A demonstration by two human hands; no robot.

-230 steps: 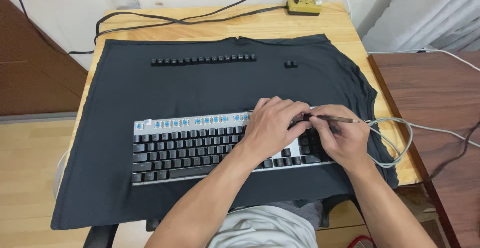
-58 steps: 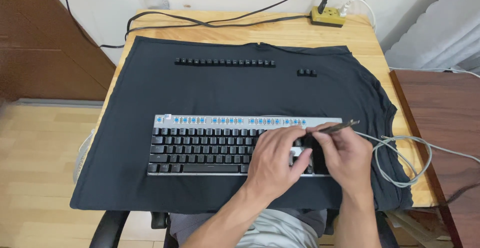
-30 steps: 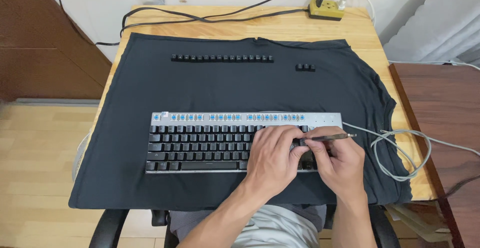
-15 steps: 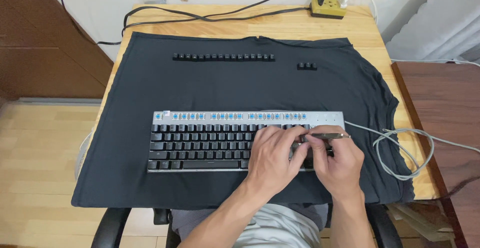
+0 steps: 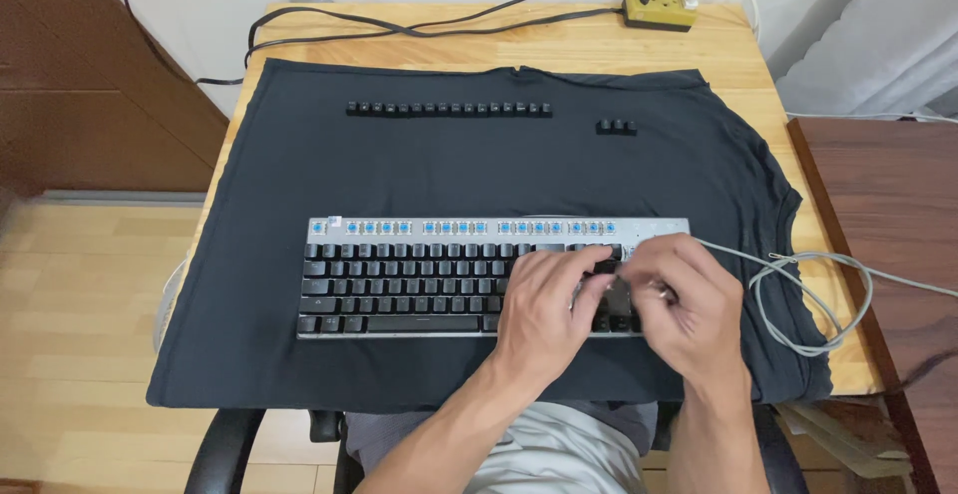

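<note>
A grey keyboard with black keys lies on a black cloth. Its top row is bare, showing blue switches. My left hand lies on the keys right of the middle, fingers bent and pressing down near a dark gap. My right hand is curled over the keyboard's right end. Its fingers pinch a thin metal tool, of which only a small glint shows. The two hands almost touch over the gap.
A row of loose black keycaps and a small group of three sit at the cloth's far side. A grey cable loops right of the keyboard. A power strip sits at the wooden table's back edge. A dark wooden surface adjoins at right.
The tool's thin shaft, which stuck out to the right of my right hand, is now hidden under it. Both hands stay at the keyboard's right end.
</note>
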